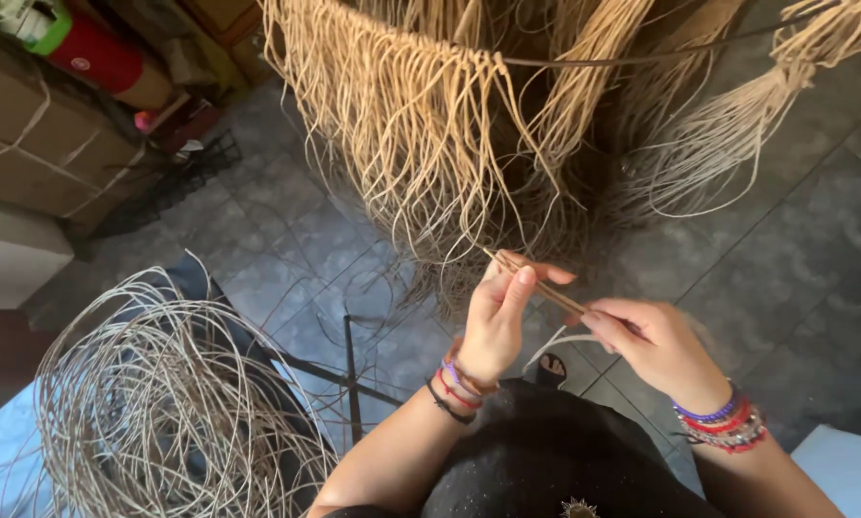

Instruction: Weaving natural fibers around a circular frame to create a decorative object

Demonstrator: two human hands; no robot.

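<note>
Both hands up in the middle of the view, close together over a dark lap. Between them runs a thin tan strip (538,285), flat and stiff-looking, like split cane. Its long axis slants from upper left to lower right: the free tip pokes out past the left hand (500,321) toward the hanging fringe (421,125), the low end disappears under the right hand (653,343). Left thumb and forefinger are pinched on the strip near its upper part; the right hand's fingertips are closed on it lower down. A pale loop of the same fibre curls below the right hand.

The fringe behind is a mass of straw-coloured strands, wiry and wavy, draped from a dark rod and trailing to the floor (795,240), which is grey tile, mottled. At lower left sits a coil (162,403) of greyer cane, loose springy rings piled up around a thin black metal frame. Beaded bracelets, red, purple and black, ring both wrists. Cardboard boxes (37,144) stand tied with string at far left.
</note>
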